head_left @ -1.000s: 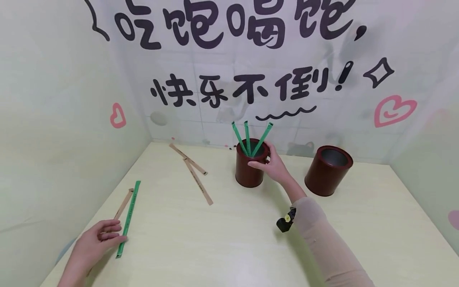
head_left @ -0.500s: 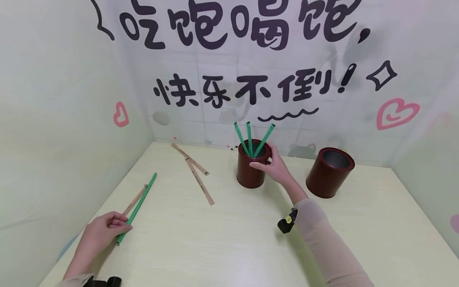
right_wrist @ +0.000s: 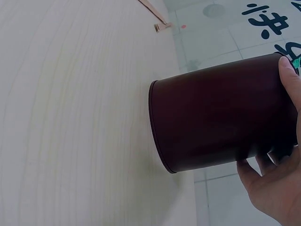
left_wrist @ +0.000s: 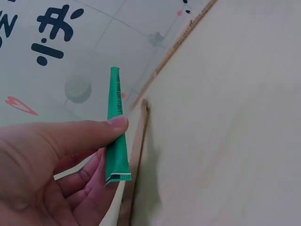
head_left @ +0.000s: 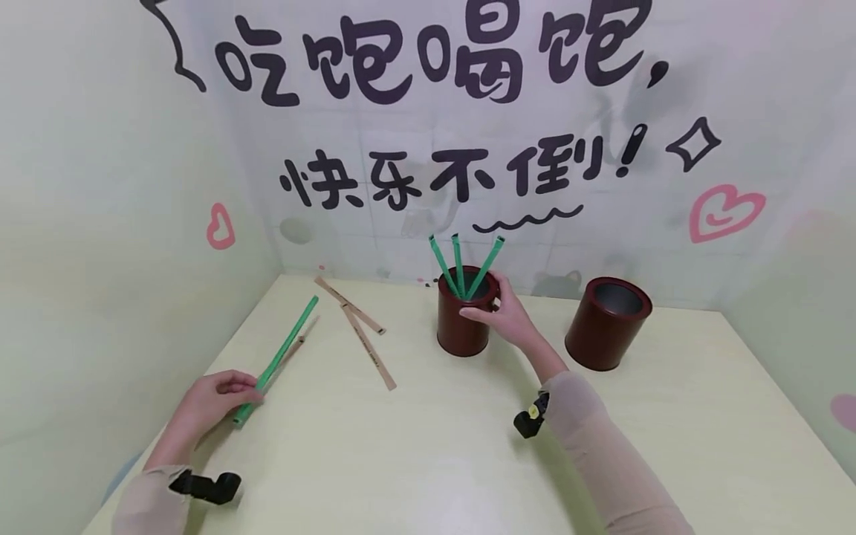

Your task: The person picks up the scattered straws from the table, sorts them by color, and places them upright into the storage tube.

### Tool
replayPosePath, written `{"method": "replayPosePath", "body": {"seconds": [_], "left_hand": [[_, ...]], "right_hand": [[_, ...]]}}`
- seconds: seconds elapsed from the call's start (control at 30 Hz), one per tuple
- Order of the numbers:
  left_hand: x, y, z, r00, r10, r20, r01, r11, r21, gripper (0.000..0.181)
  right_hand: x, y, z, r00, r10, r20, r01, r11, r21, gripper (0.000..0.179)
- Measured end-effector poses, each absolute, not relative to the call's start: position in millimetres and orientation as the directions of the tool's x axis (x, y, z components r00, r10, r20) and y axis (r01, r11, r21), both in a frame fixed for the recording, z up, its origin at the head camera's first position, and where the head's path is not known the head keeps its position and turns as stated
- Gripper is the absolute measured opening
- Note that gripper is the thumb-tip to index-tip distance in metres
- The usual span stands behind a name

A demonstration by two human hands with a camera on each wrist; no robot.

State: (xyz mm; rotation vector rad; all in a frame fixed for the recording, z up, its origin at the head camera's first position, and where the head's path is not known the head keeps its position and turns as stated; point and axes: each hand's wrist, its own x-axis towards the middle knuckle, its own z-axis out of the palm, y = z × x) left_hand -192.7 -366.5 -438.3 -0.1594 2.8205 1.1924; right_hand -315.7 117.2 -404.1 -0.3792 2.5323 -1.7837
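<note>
My left hand (head_left: pixel 217 401) pinches a green stick packet (left_wrist: pixel 117 157) between thumb and fingers, near its crimped lower end. The packet is raised off the table, its far end pointing away. A brown stick packet (left_wrist: pixel 138 148) lies on the table beneath that hand, partly hidden by it. My right hand (head_left: pixel 511 316) grips a dark red canister (head_left: pixel 460 331) by its upper side, thumb in front, near the rim. Three green stick packets (head_left: pixel 458 260) stand leaning inside this canister. In the right wrist view, the canister (right_wrist: pixel 221 117) stands on the table with the hand around its top.
A second dark red canister (head_left: pixel 605 334) stands to the right, with no packets showing above its rim. Two brown stick packets (head_left: pixel 369 348) lie touching at the back left of the table (head_left: pixel 414 461). A printed wall sheet (head_left: pixel 374 245) rises behind the table.
My left hand has moved forward and to the right, lifting the green stick packet off the table. My right hand keeps its grip on the canister, which has not moved.
</note>
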Motion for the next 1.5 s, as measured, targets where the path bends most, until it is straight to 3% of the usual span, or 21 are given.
{"method": "replayPosePath", "body": {"seconds": [0.23, 0.5, 0.67, 0.93, 1.23, 1.5], "left_hand": [[-205, -345, -412, -0.999, -0.025, -0.034, -0.043, 0.527, 0.849, 0.047], [-224, -302, -372, -0.993, -0.023, 0.114, 0.103, 0.287, 0.952, 0.017], [-234, -268, -350, -0.981, -0.031, 0.193, 0.186, 0.158, 0.970, 0.013], [-257, -218, -335, -0.958, -0.056, 0.280, 0.275, 0.080, 0.958, 0.014], [-282, -161, -334, -0.958, -0.039, 0.283, 0.283, 0.016, 0.959, 0.015], [-296, -111, -336, -0.938, -0.010, 0.348, 0.348, 0.003, 0.938, 0.026]], "right_hand": [[-315, 116, -404, -0.971, -0.207, 0.120, -0.184, 0.326, -0.927, 0.089], [-317, 117, -405, -0.964, -0.221, 0.149, -0.216, 0.321, -0.922, 0.089], [-318, 117, -407, -0.966, -0.216, 0.144, -0.209, 0.316, -0.926, 0.088], [-318, 118, -405, -0.966, -0.213, 0.144, -0.206, 0.307, -0.929, 0.087], [-316, 118, -405, -0.967, -0.214, 0.141, -0.205, 0.316, -0.926, 0.089], [-316, 118, -405, -0.964, -0.218, 0.155, -0.217, 0.296, -0.930, 0.088]]}}
